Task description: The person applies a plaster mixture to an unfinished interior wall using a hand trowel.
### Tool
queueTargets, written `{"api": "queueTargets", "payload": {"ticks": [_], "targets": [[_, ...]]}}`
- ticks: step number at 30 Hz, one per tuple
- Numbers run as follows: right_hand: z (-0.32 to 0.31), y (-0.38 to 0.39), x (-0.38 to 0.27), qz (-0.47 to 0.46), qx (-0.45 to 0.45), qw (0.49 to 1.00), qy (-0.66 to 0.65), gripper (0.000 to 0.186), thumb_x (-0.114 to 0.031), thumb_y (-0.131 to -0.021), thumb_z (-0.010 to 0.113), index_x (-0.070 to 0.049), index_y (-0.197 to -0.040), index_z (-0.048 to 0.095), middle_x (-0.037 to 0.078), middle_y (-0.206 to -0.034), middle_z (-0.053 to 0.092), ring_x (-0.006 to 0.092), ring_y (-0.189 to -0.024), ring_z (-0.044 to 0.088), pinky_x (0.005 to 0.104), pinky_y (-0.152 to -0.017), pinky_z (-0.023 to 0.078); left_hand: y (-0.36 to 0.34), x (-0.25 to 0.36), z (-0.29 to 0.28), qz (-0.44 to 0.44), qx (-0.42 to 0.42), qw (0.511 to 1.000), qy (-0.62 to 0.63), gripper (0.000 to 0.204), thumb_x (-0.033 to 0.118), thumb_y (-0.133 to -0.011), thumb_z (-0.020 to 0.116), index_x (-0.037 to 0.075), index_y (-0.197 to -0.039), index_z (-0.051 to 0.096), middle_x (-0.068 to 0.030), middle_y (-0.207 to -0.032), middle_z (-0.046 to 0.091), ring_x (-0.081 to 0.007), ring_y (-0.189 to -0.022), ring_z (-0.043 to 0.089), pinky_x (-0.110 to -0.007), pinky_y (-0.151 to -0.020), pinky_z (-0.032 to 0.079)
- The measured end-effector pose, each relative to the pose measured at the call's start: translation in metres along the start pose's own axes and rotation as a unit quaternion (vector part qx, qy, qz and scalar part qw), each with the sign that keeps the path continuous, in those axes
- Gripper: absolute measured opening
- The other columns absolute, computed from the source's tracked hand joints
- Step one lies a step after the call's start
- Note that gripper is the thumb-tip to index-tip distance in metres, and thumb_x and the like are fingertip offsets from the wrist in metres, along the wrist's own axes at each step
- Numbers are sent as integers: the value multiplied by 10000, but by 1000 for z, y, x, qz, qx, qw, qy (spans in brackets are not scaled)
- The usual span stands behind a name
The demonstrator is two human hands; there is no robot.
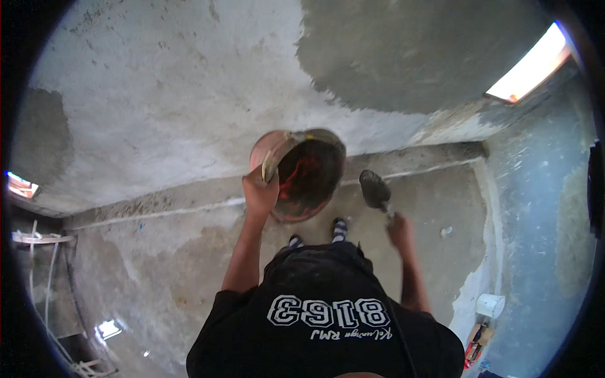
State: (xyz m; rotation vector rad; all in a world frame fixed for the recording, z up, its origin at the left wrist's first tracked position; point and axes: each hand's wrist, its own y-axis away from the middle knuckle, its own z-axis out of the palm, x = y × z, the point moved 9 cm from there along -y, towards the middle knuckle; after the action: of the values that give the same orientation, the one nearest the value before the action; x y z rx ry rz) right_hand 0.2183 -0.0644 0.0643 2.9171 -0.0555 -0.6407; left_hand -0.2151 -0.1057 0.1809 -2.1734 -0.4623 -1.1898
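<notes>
Head view: one patchy grey wall (189, 75) is looming over a concrete floor (435, 192), edges vanishing into darkness; before it one reddish bucket (262, 150) is showing blurred, dark contents (310, 176), the left hand (260, 194) grasping its rim or handle, unclear which; the right hand (401, 231) is gripping one trowel (375, 190).

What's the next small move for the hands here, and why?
Probably swing the trowel left to the mouth of the bucket. The left hand already holds the bucket at its left side, with the opening in view, while the right hand holds the trowel off to the right, its blade clear of the bucket. Whether the blade carries anything is hard to tell.
</notes>
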Motion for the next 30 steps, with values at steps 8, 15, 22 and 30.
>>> {"api": "queueTargets", "payload": {"ticks": [8, 15, 22, 30], "targets": [[-121, 13, -113, -309, 12, 943, 124, 232, -130, -784, 594, -73, -1008, 569, 158, -914, 614, 342, -845, 593, 439, -736, 466, -10, 7, 9, 4, -13, 1000, 17, 144, 78, -755, 654, -43, -830, 629, -113, -696, 637, -122, -612, 558, -303, -589, 457], [-86, -1, -185, -385, -40, 906, 171, 201, -93, -740, 590, -78, -940, 609, 126, -865, 617, 298, -850, 613, 410, -751, 480, -8, 22, 23, -65, -47, 991, 106, 84, 11, -748, 624, -40, -809, 596, 2, -663, 557, -61, -590, 473, -233, -528, 389], [-60, -16, -230, -434, -30, 853, 288, 137, -75, -707, 597, -22, -828, 636, 152, -831, 613, 284, -749, 633, 367, -617, 509, 5, 44, 37, -66, -92, 993, 45, 160, 38, -710, 635, -40, -848, 621, -42, -735, 610, -113, -635, 540, -265, -599, 441], [-45, -25, -236, -394, 102, 827, 388, 151, -109, -681, 605, -27, -788, 675, 135, -764, 608, 264, -734, 643, 310, -572, 525, 11, 53, 39, -99, -82, 991, 34, 138, 46, -709, 637, -32, -821, 618, -42, -703, 603, -121, -625, 538, -274, -600, 443]]}}
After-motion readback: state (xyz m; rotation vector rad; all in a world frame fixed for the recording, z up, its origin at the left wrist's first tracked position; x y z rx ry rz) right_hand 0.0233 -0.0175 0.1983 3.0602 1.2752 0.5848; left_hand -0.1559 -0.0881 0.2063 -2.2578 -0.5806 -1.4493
